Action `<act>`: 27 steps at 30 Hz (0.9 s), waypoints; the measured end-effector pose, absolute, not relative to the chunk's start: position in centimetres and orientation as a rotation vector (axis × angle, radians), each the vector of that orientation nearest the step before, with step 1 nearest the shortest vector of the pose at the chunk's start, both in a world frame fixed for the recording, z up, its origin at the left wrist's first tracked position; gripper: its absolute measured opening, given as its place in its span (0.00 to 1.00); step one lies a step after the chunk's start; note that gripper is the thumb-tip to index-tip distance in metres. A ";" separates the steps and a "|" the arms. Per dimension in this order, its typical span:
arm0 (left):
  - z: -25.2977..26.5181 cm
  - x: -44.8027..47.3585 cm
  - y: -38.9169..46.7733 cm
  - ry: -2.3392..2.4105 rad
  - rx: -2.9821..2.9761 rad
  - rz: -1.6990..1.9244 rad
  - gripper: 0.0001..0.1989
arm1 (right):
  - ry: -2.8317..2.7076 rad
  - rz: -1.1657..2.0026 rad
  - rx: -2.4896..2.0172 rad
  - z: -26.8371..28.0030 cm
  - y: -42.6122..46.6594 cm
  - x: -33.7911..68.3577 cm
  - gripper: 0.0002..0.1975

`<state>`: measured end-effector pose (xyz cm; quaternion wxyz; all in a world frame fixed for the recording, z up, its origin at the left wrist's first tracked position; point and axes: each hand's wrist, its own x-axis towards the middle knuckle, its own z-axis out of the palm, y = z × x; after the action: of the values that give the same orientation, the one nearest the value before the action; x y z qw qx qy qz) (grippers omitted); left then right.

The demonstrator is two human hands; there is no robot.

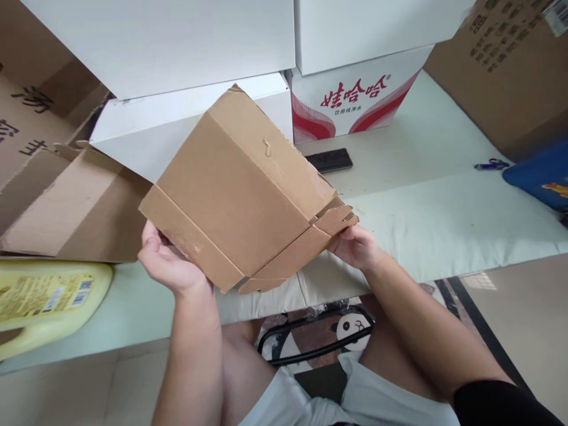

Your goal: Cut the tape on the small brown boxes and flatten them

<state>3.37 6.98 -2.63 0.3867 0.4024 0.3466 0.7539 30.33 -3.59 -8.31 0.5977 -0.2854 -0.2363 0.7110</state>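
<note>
A flattened brown cardboard box [237,189] with creased flaps is held tilted above the front of the table. My left hand [171,260] grips its lower left flap, with the fingers partly hidden behind the cardboard. At the lower right corner, my right hand [357,244] pinches a torn flap between thumb and fingers. Bits of glue and torn paper show on the upper and lower left flaps. A dark phone [331,160] lies on the table just behind the cardboard's right edge.
White boxes [177,41] are stacked at the back, beside a red-and-white water carton [355,100]. Large brown cartons [39,177] stand left, another [510,77] right. A yellow jug [53,302] lies front left. A blue pen [491,165] lies near a blue bag [541,174] on the pale tablecloth [426,219].
</note>
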 end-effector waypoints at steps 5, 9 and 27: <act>-2.5 3.4 6.8 0.914 1.042 1.897 0.19 | -0.555 1.636 -0.675 -8.0 -3.6 30.2 0.21; -2.4 3.3 6.9 0.960 1.019 1.879 0.18 | -0.562 1.626 -0.700 -7.8 -3.5 30.1 0.20; -3.5 3.1 7.5 1.124 0.811 1.906 0.10 | -0.501 1.560 -0.816 -8.2 -3.8 30.3 0.21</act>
<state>3.07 7.47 -3.53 0.3826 0.3179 0.4407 0.7472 30.27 -3.76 -8.15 0.6094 -0.3535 -0.2170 0.6757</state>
